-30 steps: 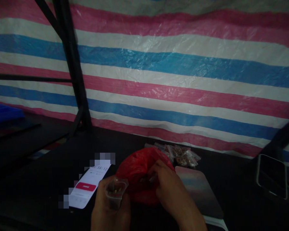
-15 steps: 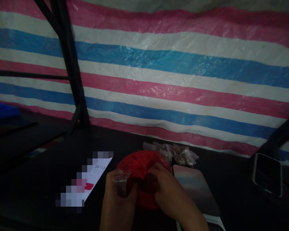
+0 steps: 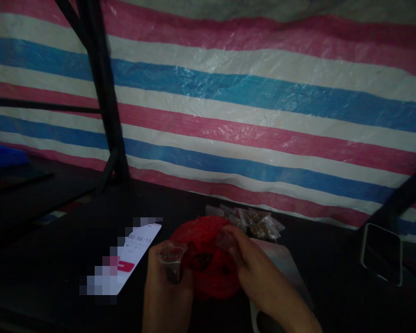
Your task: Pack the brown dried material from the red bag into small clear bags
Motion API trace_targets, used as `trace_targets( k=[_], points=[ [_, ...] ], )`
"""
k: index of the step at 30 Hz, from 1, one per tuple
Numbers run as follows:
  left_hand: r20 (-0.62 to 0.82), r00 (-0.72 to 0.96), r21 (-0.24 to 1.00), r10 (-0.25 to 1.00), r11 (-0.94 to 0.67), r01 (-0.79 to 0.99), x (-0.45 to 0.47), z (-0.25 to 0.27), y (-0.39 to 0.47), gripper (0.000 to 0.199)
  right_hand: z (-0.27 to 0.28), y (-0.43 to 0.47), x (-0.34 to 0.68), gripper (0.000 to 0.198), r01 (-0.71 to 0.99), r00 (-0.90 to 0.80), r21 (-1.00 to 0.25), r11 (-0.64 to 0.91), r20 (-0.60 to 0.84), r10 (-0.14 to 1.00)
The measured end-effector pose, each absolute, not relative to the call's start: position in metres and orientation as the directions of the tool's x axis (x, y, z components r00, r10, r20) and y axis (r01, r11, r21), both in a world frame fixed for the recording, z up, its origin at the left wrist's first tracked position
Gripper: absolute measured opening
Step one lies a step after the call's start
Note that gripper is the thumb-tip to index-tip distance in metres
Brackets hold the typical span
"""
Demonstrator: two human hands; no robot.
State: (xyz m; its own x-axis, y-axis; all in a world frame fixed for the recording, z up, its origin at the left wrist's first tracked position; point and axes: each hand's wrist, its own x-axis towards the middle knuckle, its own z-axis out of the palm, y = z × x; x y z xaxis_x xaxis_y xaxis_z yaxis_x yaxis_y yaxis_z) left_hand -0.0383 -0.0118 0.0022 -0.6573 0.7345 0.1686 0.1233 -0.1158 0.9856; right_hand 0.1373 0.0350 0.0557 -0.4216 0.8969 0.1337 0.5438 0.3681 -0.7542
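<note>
Holding a small clear plastic pouch [image 3: 172,263] upright, mouth open, in the left hand [image 3: 168,296], fingers wrapped around its lower part, at the bottom middle of the head view. Just right of it, touching, a crumpled red plastic bag [image 3: 208,268] on the dark table [image 3: 55,259]. At the bag's upper right edge, the right hand [image 3: 260,277], thumb and fingertips pinched together on a small clear item [image 3: 224,239], too dim to identify. Behind the bag, against the striped tarp [image 3: 229,92], a heap of small filled clear pouches [image 3: 256,222]. Under and beyond the right wrist, a flat grey scale platform [image 3: 287,268]. Left of the left hand, a lit phone [image 3: 131,259] flat on the table, screen partly blurred. Far right, a second dark phone [image 3: 381,252]. Upper left, a black metal frame post [image 3: 104,101].
</note>
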Motion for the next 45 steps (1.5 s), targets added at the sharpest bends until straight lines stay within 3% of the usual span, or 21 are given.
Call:
trace_targets(
  k=[7, 13, 18, 26, 38, 45],
  points=[
    [0.211, -0.692, 0.977, 0.691, -0.117, 0.181, -0.039, -0.003, -0.015, 0.037, 0.054, 0.032, 0.133, 0.059, 0.607, -0.452, -0.728, 0.319, 0.014, 0.892],
    [0.217, -0.645, 0.976, 0.732, -0.149, 0.159, -0.037, -0.01, -0.016, 0.034, 0.044, 0.033, 0.125, 0.064, 0.643, -0.485, -0.616, 0.455, 0.131, 0.864],
    [0.179, -0.603, 0.983, 0.778, -0.117, 0.141, -0.032, -0.019, -0.015, 0.036, 0.037, 0.034, 0.121, 0.051, 0.658, -0.479, -0.654, 0.374, 0.021, 0.878],
    [0.178, -0.556, 0.983, 0.812, -0.119, 0.141, -0.028, -0.021, -0.014, 0.031, 0.045, 0.033, 0.125, 0.046, 0.623, -0.499, -0.684, 0.379, 0.026, 0.866],
    [0.188, -0.653, 0.982, 0.734, -0.154, 0.11, -0.032, -0.02, -0.015, 0.034, 0.052, 0.03, 0.13, 0.046, 0.415, -0.541, -0.882, 0.224, -0.04, 0.84],
    [0.179, -0.663, 0.984, 0.727, -0.148, 0.104, -0.034, -0.022, -0.015, 0.038, 0.057, 0.019, 0.13, 0.039, 0.632, -0.486, -0.727, 0.27, -0.1, 0.868]
  ],
)
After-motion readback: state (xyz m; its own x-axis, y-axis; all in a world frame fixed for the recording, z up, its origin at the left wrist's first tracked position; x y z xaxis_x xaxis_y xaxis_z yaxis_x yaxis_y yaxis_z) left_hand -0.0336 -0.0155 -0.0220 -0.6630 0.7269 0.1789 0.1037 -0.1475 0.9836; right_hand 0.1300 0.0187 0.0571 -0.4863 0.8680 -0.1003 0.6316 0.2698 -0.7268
